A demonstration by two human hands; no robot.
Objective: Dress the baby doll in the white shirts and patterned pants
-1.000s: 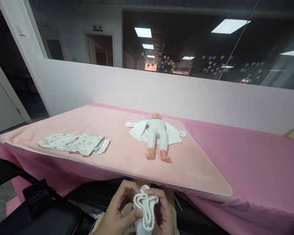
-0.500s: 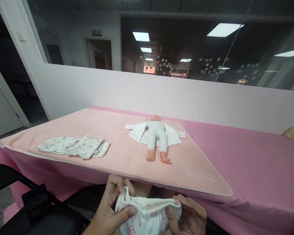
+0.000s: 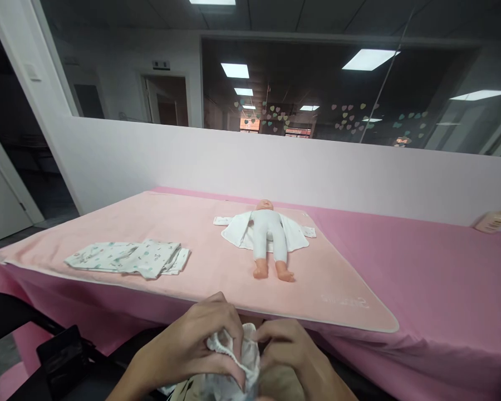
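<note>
Low in the head view, in front of the table edge, a pair of white baby pants (image 3: 250, 356) with a gathered elastic waistband is bunched up. My left hand (image 3: 211, 340) grips the waistband, thumb and fingers closed round the cloth. Against the right side of the same cloth, my right hand (image 3: 288, 351) has its bent fingers pinched on the edge. The lower part of the pants is cut off by the frame. Beyond the hands a baby doll (image 3: 269, 234) lies on its back, feet toward me, on a spread white jacket (image 3: 236, 229).
Folded printed baby clothes (image 3: 129, 257) lie on the left of the peach mat (image 3: 200, 214). A pink cloth (image 3: 421, 267) covers the table. At the back right stands a tilted bottle (image 3: 490, 221). A black chair (image 3: 83, 373) is at lower left, and a white wall (image 3: 217, 161) runs behind.
The waistband was stretched wide between both hands with its print showing. Now the hands are closer together and the cloth is bunched. The camera view has tilted up slightly.
</note>
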